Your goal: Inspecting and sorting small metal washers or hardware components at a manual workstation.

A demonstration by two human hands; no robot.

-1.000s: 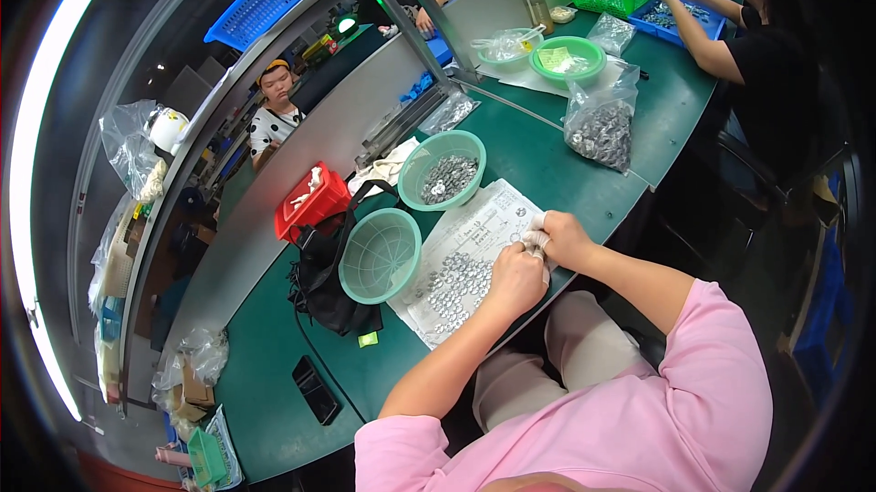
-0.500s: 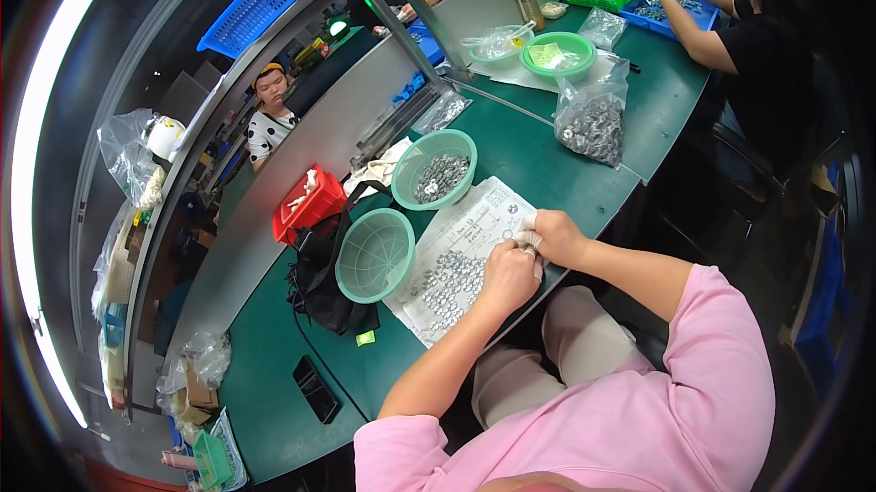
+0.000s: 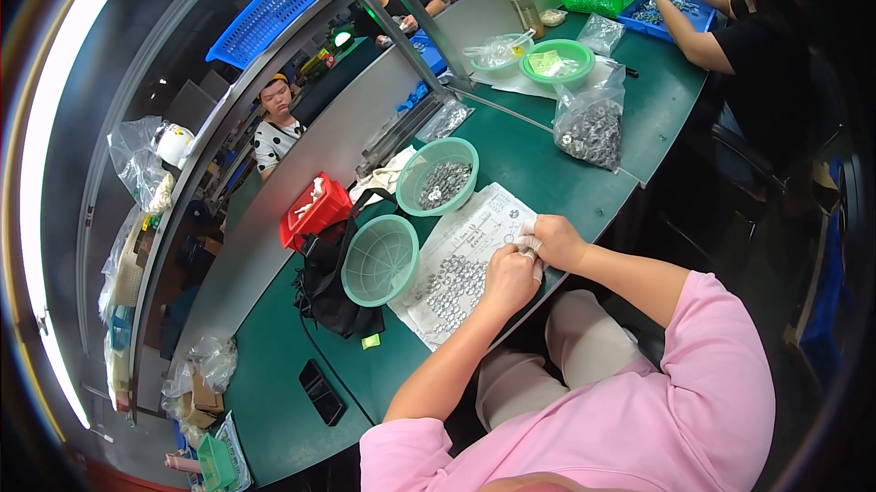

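My left hand [image 3: 513, 278] and my right hand [image 3: 555, 242] meet at the table's front edge, fingers closed and pressed together. White coverings show on some fingertips. Whatever lies between the fingers is too small and hidden to make out. Just left of my hands, a printed paper sheet [image 3: 493, 218] carries many small round silvery metal pieces [image 3: 449, 296], spread in a loose layer. Beyond the sheet stands a pale green plastic basin [image 3: 403, 183] with a heap of small grey parts [image 3: 445, 185] inside. Nearer me, a second green basin [image 3: 381, 260] shows its bare ribbed bottom.
A black bag [image 3: 321, 287] and a red bin [image 3: 315, 209] sit left of the basins. A black phone [image 3: 321, 392] lies near left. Far right are a plastic bag of grey parts [image 3: 589, 127], a green bowl [image 3: 558, 63] and a co-worker [image 3: 762, 36] handling parts.
The whole view has shifted slightly. My hands stay together in nearly the same place, with only small finger movement. The pieces on the sheet look the same.
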